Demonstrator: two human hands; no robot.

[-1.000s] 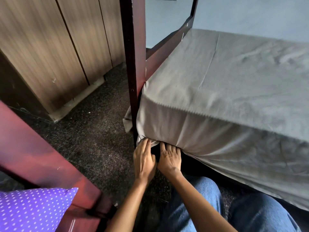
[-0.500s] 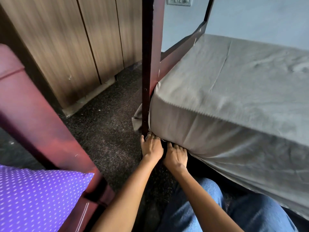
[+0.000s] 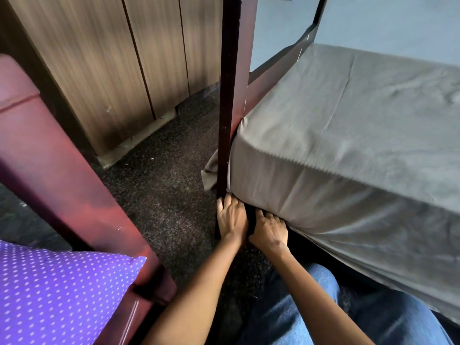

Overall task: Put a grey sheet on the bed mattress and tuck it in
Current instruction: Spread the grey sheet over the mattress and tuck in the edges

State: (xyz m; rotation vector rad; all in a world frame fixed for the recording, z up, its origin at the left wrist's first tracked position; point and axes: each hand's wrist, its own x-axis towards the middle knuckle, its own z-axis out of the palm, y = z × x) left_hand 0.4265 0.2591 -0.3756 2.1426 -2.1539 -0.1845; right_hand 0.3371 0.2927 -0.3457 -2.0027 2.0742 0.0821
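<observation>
The grey sheet covers the mattress top and hangs down its near side, creased toward the corner. Both hands work at that lower corner, beside the dark wooden bed post. My left hand rests against the foot of the post, fingertips touching the sheet's bottom edge. Just to its right, my right hand reaches under the hanging sheet, its fingertips hidden beneath the mattress. A loose flap of sheet sticks out to the left of the post.
Dark carpet lies between the bed and a wooden wardrobe. A reddish wooden frame with a purple dotted pillow stands close on the left. My knees in blue jeans are below the hands.
Both hands have pushed further in under the sheet's corner, the left one moving up against the post. The camera has shifted, so the red frame and pillow fill more of the left.
</observation>
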